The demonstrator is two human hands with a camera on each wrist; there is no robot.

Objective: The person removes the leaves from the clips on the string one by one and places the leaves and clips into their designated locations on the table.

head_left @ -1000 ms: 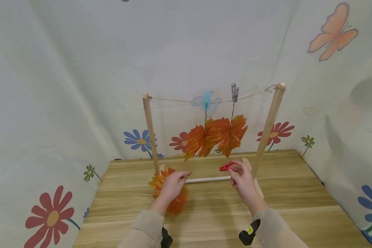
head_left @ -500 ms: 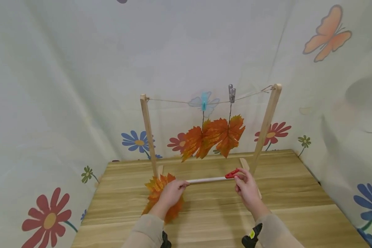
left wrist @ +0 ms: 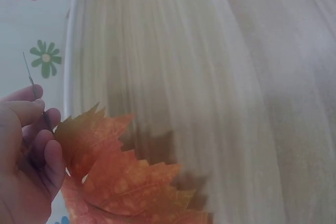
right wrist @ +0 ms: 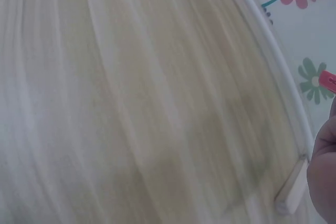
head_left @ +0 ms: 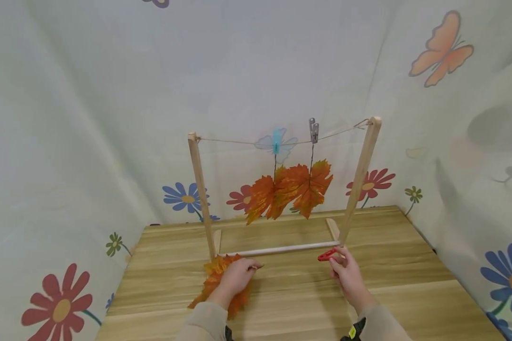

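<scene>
My left hand [head_left: 238,275] pinches the thin dark stem [left wrist: 32,82] of an orange artificial maple leaf [left wrist: 126,177], which hangs below the fingers over the table. In my right hand [head_left: 346,273] a red clothespin [head_left: 326,255] is pinched between thumb and fingers, close to the foot of the right post; only its tip shows in the right wrist view. Two more orange leaves hang by their stems from a string [head_left: 230,140]. A light blue clothespin [head_left: 276,141] holds the left leaf [head_left: 264,196], and a grey clothespin [head_left: 314,131] the right leaf [head_left: 313,189].
The string runs between a left wooden post [head_left: 201,189] and a right wooden post [head_left: 360,180]. A white rod [head_left: 281,249] joins them low down, above the wood-grain table [head_left: 298,303]. Behind stands a pale curtain [head_left: 239,71] printed with flowers and butterflies.
Both hands sit lower in the head view, now in front of the white rod. The right hand has shifted slightly right with the red clothespin; the left still holds the leaf by its stem.
</scene>
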